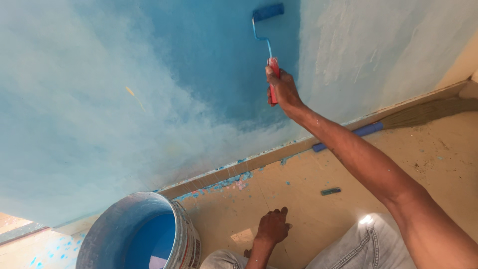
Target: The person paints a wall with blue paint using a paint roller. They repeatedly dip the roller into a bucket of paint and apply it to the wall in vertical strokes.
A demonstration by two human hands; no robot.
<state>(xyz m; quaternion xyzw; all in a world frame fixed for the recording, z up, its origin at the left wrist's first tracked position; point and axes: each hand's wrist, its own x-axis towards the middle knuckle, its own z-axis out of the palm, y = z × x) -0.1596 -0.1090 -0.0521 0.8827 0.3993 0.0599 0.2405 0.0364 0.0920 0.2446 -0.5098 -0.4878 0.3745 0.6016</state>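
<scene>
Roller (268, 12) rides high on the wall (214, 65), above the right hand (283, 88), whose fingers wrap its red handle mid-stroke. Left hand (272, 226) rests on the floor (298, 184), fingers together, bucket (139, 234) beside it; reloading looks close.

Paint bucket (142, 234), at seven o'clock: base cut off by the bottom edge. Broom (398, 119), at three o'clock: bristle end runs past the right edge. Roller handle (273, 79) partly hidden inside the right hand (284, 89). Small dark object (330, 191) on floor: too small to identify.
</scene>
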